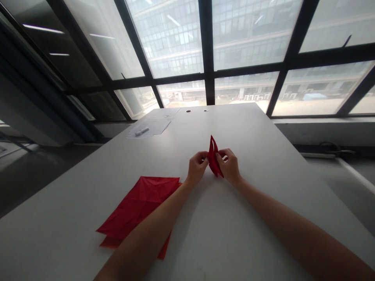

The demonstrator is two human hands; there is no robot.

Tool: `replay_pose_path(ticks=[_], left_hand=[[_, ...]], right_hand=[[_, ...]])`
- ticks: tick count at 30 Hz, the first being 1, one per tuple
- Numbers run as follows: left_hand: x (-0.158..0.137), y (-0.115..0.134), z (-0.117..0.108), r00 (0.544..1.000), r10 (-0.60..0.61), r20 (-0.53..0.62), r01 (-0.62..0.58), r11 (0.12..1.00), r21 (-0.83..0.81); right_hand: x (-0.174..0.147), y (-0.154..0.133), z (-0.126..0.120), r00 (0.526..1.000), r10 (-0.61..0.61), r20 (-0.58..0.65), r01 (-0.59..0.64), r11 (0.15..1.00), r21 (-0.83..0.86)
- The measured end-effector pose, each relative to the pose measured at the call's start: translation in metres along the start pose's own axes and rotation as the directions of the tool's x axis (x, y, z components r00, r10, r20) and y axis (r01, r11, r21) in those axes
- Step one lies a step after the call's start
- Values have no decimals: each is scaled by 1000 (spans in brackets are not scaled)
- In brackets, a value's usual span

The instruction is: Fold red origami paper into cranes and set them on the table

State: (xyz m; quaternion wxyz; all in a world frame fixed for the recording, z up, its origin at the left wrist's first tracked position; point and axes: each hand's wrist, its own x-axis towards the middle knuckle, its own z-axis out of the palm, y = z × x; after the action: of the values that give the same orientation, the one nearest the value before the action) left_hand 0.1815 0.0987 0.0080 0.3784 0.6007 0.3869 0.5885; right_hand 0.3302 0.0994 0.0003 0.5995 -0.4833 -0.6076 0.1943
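Red folded paper (212, 160) is pinched upright over the white table (258, 218) by the left hand (197, 167) and the right hand (231, 166), thumbs against fingers, where a light, even grip would best keep its two parted layers from creasing crookedly. Counted, that makes one held piece, two table holes (188, 111), and at least two loose red sheets (137, 207), partly hidden by the left forearm.

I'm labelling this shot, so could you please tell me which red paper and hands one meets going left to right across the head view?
Pile of red paper, left hand, held red paper, right hand.
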Motion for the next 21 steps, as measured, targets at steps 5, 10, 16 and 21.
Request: replay_pose_path(ticks=[5, 10, 16, 21], left_hand=[[-2, -2, 0, 997, 21, 78, -21, 1000, -7], [-4, -4, 2, 992, 89, 87, -94, 994, 63], [-2, 1, 1, 996, 73, 56, -81, 984, 160], [-1, 4, 2, 999, -3, -53, 14, 979, 205]], right_hand=[[0, -1, 0, 996, 87, -24, -88, 995, -41], [1, 3, -1, 991, 121, -51, -123, 992, -25], [3, 6, -1, 988, 134, -80, -131, 991, 37], [4, 5, -1, 990, 94, -103, -86, 993, 76]])
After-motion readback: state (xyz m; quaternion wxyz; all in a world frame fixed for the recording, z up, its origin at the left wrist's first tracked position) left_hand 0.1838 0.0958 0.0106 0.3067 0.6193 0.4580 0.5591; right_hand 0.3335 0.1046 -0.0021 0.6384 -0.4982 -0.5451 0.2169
